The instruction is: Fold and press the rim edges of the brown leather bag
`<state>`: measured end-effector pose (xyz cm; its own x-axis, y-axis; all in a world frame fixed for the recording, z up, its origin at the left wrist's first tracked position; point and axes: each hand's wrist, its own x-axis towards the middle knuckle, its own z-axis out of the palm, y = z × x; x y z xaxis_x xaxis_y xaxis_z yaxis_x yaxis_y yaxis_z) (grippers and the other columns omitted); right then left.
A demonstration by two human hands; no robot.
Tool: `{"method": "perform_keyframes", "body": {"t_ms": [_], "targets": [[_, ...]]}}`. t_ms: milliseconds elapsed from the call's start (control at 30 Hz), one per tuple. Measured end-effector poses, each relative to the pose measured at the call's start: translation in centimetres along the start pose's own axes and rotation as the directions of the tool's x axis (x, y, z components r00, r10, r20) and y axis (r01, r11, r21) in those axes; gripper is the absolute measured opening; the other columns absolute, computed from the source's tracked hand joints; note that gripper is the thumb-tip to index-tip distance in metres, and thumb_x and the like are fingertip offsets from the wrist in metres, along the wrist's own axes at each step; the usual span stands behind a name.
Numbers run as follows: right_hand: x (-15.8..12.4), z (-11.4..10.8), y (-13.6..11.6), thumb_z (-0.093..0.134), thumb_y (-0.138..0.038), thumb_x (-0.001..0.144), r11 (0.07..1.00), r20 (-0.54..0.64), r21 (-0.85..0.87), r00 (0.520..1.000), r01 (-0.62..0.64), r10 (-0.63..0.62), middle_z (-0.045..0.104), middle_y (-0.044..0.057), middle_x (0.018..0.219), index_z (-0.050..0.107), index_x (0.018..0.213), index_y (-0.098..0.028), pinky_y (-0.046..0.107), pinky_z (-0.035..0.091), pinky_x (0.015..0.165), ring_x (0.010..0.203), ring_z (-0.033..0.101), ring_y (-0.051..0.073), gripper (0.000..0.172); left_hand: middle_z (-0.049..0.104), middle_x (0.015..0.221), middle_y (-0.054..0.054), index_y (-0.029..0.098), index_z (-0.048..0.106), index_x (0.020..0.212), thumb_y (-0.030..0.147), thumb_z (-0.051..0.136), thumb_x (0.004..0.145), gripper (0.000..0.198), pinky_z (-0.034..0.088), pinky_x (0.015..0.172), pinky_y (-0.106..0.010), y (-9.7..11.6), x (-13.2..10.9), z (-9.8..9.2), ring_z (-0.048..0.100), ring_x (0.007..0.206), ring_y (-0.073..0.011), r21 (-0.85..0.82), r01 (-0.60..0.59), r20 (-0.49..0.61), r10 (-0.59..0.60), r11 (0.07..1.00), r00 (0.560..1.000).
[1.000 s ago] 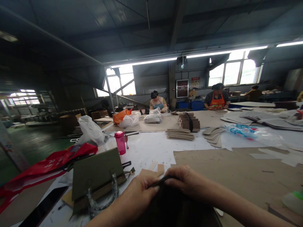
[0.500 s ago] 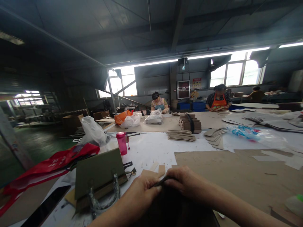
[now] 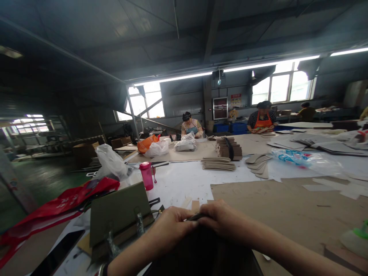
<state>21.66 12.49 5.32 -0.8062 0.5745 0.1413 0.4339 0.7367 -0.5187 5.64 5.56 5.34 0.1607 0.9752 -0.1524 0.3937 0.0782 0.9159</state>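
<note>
Both my hands meet at the bottom middle of the view. My left hand (image 3: 169, 230) and my right hand (image 3: 222, 222) pinch the top edge of a dark flat piece (image 3: 201, 253) that stands up between them, fingers closed on it. The piece fills the bottom centre and its lower part is cut off by the frame. An olive-green bag with a wrapped handle (image 3: 119, 216) lies just left of my left hand.
A large brown cardboard sheet (image 3: 287, 207) covers the white table to the right. A pink bottle (image 3: 147, 175), red bag (image 3: 57, 203), plastic bags and cardboard stacks (image 3: 220, 163) lie farther off. A phone (image 3: 57, 255) lies at the lower left. Two people work at the far side.
My hands have drawn slightly closer together on the dark piece's edge. The view has shifted a little; nothing else moved.
</note>
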Motion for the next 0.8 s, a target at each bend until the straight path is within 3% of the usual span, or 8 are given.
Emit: {"method": "perform_keyframes", "body": {"t_ms": [100, 233, 333, 433, 600, 733, 800], "targets": [[-0.5, 0.0, 0.1, 0.053, -0.022, 0.070, 0.999, -0.018, 0.033, 0.999, -0.041, 0.041, 0.060, 0.002, 0.070, 0.060, 0.075, -0.016, 0.019, 0.033, 0.053, 0.064, 0.053, 0.014, 0.010, 0.061, 0.066, -0.001, 0.010, 0.066, 0.079, 0.038, 0.053, 0.067, 0.033, 0.037, 0.059, -0.020, -0.2, 0.2, -0.2, 0.049, 0.060, -0.0130, 0.021, 0.016, -0.004, -0.016, 1.000, 1.000], [-2.8, -0.1, -0.1, 0.062, -0.028, 0.062, 0.965, -0.016, 0.203, 0.985, -0.166, 0.172, 0.061, 0.001, 0.080, 0.056, 0.090, -0.022, 0.021, 0.037, 0.059, 0.073, 0.054, 0.017, 0.030, 0.061, 0.062, -0.001, 0.011, 0.066, 0.075, 0.034, 0.052, 0.067, 0.028, 0.037, 0.060, -0.021, -0.3, 0.0, -0.4, 0.050, 0.061, -0.0141, 0.028, -0.004, -0.049, 0.005, 1.000, 0.999], [-5.4, 0.0, -0.2, 0.057, -0.028, 0.065, 0.927, 0.055, 0.242, 0.958, -0.286, 0.282, 0.062, 0.002, 0.083, 0.057, 0.087, -0.022, 0.022, 0.039, 0.060, 0.075, 0.056, 0.019, 0.023, 0.060, 0.058, -0.001, 0.011, 0.066, 0.072, 0.033, 0.051, 0.067, 0.027, 0.037, 0.059, -0.021, -0.2, -0.1, -0.3, 0.051, 0.061, -0.0148, 0.039, -0.007, -0.071, 0.009, 0.999, 0.997], [-7.4, 0.2, 0.0, 0.050, -0.026, 0.070, 0.923, 0.040, 0.170, 0.939, -0.344, 0.343, 0.063, 0.004, 0.082, 0.059, 0.082, -0.020, 0.024, 0.040, 0.064, 0.076, 0.056, 0.020, 0.016, 0.059, 0.058, 0.000, 0.012, 0.066, 0.070, 0.032, 0.051, 0.067, 0.025, 0.037, 0.059, -0.020, -0.1, 0.0, -0.2, 0.051, 0.061, -0.0147, 0.069, -0.037, -0.053, 0.040, 0.997, 0.998], [-8.0, -1.6, -0.1, 0.041, -0.020, 0.076, 0.958, 0.083, 0.040, 0.956, -0.284, 0.280, 0.061, 0.001, 0.064, 0.060, 0.073, -0.018, 0.019, 0.036, 0.051, 0.060, 0.055, 0.015, 0.019, 0.061, 0.062, 0.000, 0.011, 0.066, 0.071, 0.033, 0.050, 0.068, 0.027, 0.036, 0.057, -0.020, 0.4, -0.5, 0.0, 0.049, 0.060, -0.0137, 0.072, -0.079, -0.024, 0.081, 0.994, 0.996], [-6.1, -4.7, -0.6, 0.044, -0.017, 0.076, 0.990, 0.214, -0.055, 0.967, -0.130, 0.139, 0.061, -0.001, 0.067, 0.062, 0.078, -0.018, 0.018, 0.037, 0.054, 0.061, 0.054, 0.012, 0.019, 0.060, 0.064, -0.001, 0.011, 0.065, 0.074, 0.032, 0.048, 0.070, 0.027, 0.034, 0.054, -0.019, 0.9, -2.3, 0.0, 0.048, 0.059, -0.0130, 0.040, -0.071, -0.032, 0.072, 0.997, 0.997], [-4.5, -5.3, -0.4, 0.047, -0.017, 0.075, 0.987, 0.248, -0.140, 0.963, -0.076, 0.110, 0.061, -0.002, 0.067, 0.063, 0.078, -0.019, 0.017, 0.038, 0.055, 0.063, 0.055, 0.012, 0.016, 0.061, 0.066, -0.001, 0.012, 0.065, 0.070, 0.029, 0.046, 0.070, 0.026, 0.034, 0.054, -0.019, 0.9, -2.9, 0.3, 0.048, 0.060, -0.0129, 0.060, -0.089, -0.074, 0.094, 0.994, 0.993]]}}
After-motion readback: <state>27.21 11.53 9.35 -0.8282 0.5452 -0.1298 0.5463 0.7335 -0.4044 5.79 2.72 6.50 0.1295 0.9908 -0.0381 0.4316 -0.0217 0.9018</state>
